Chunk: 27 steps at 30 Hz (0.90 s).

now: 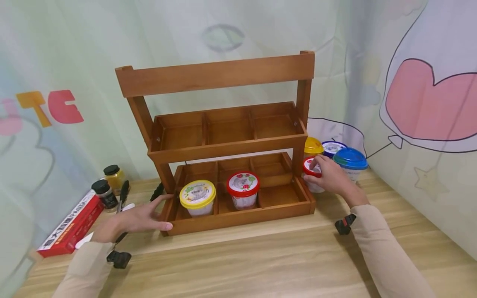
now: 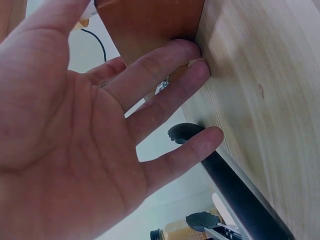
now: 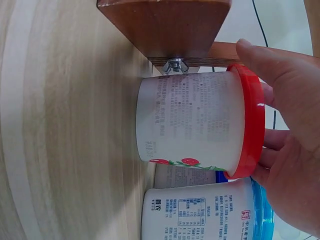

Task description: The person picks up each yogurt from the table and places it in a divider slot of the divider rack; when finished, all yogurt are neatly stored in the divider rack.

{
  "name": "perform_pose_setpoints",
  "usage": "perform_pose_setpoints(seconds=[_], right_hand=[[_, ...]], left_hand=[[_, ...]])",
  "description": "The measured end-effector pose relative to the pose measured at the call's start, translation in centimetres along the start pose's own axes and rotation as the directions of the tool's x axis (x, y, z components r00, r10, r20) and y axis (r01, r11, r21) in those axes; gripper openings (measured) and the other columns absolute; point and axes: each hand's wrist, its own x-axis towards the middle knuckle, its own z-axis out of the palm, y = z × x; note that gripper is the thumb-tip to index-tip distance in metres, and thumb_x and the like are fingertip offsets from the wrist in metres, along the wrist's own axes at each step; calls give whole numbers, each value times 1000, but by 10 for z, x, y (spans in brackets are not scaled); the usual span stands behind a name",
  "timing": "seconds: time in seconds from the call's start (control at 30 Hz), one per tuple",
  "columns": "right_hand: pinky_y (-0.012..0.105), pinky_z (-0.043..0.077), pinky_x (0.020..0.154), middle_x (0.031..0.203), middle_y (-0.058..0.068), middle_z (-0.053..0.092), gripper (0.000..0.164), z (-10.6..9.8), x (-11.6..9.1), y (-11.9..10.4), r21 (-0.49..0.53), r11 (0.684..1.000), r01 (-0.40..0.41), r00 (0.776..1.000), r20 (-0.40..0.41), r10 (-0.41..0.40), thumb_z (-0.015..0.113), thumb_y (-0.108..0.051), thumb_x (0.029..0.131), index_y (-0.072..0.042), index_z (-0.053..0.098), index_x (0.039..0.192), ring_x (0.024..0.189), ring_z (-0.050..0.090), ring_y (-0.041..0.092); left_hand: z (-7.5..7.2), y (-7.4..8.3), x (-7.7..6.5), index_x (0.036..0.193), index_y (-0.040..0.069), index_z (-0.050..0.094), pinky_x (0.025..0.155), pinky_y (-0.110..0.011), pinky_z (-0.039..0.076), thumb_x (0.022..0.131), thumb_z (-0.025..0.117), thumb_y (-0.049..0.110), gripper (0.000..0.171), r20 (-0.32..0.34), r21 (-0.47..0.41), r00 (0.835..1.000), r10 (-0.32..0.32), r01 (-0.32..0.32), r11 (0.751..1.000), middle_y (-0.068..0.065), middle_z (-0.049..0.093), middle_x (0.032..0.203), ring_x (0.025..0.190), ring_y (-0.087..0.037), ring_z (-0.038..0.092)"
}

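Note:
A brown two-tier wooden rack [image 1: 238, 221] with divided trays stands on the table. In its lower tray sit a yellow-lidded tub [image 1: 197, 198] and a red-lidded tub [image 1: 243, 190]. My right hand [image 1: 333, 176] grips another red-lidded tub [image 3: 195, 122] by its lid, just right of the rack; this tub is upright, its base close to the tabletop. At the rack's left end is my left hand [image 1: 139, 217], fingers spread and straight. In the left wrist view, its fingertips [image 2: 187, 49] lie against the rack's side, and the palm holds nothing.
Behind my right hand stand a blue-lidded tub [image 1: 350, 159], a dark-blue-lidded tub [image 1: 333, 147] and a yellow-lidded one [image 1: 313, 145]. To the left are a red box [image 1: 71, 227], a black-capped jar [image 1: 105, 194], a yellowish jar [image 1: 114, 178] and black-tipped tongs [image 1: 124, 192].

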Motion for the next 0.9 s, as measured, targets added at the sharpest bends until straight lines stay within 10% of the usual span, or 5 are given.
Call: perform_pose_setpoints(seconds=[0.9], right_hand=[[69, 6, 114, 134, 32, 45, 51, 3, 1, 2, -96, 995, -3, 1000, 0, 3, 67, -43, 94, -2, 45, 114, 139, 25, 54]], left_hand=[[-2, 4, -1, 157, 9, 16, 98, -67, 41, 86, 73, 55, 103, 18, -16, 1000, -21, 21, 1000, -38, 34, 149, 127, -54, 48]])
